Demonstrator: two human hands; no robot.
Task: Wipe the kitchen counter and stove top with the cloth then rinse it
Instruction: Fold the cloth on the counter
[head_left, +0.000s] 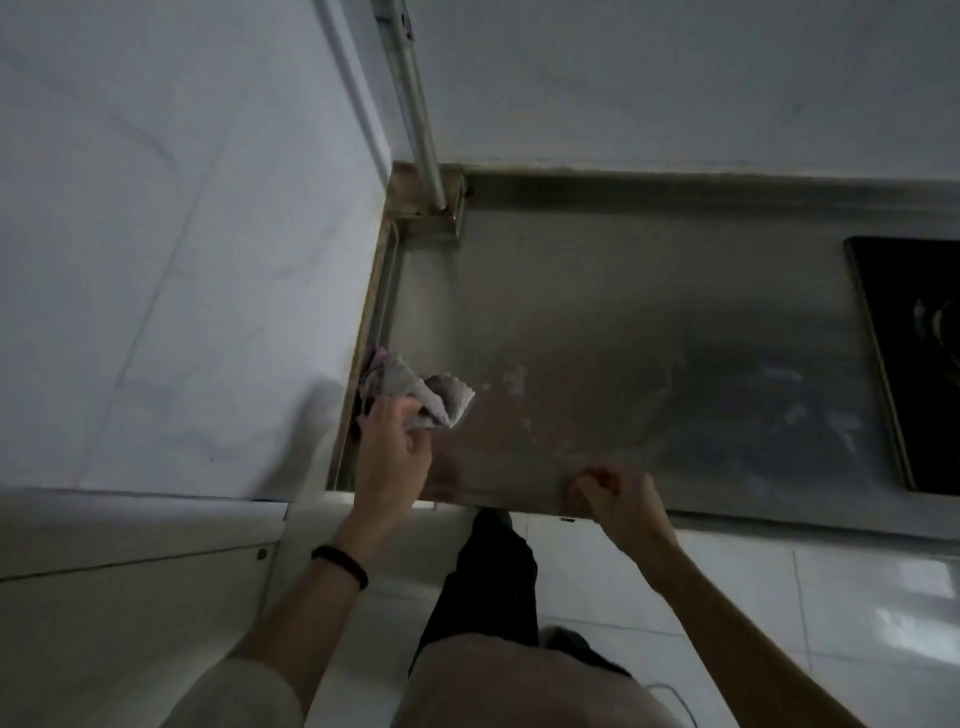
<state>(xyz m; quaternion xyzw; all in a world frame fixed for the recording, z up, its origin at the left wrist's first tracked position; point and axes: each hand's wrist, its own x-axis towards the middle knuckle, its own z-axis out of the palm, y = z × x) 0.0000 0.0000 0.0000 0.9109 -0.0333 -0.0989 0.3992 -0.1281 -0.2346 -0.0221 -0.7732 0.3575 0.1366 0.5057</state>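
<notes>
Item: steel counter (597, 312), being wiped, viewed from above by the person standing at its front edge. Cloth (415, 389): pale and crumpled, lying on the counter's far left margin, just beside the tiled wall (182, 260) bounding the counter on that side. Left hand (392, 441): fingers are curling round the near part of the cloth and gripping it, and a dark wristband (340, 564) is showing on the forearm below the counter's front edge. Right hand (618, 493): fingers are curling into a loose fist that is resting at the counter's front edge, with nothing visible inside it. Whether it is hooking the lip is not clear. Stove top (914, 364): black, sitting at the counter's right end, well apart from the cloth. Pipe (421, 130): rising from the counter's back left corner. Condition: pale smears (514, 379) are showing on the counter's middle, with more toward the stove top. Progress, as a judgement: the counter pass is looking only partly done, the stove top is awaiting its turn, and the rinse is remaining. No sink or tap is appearing in view.
</notes>
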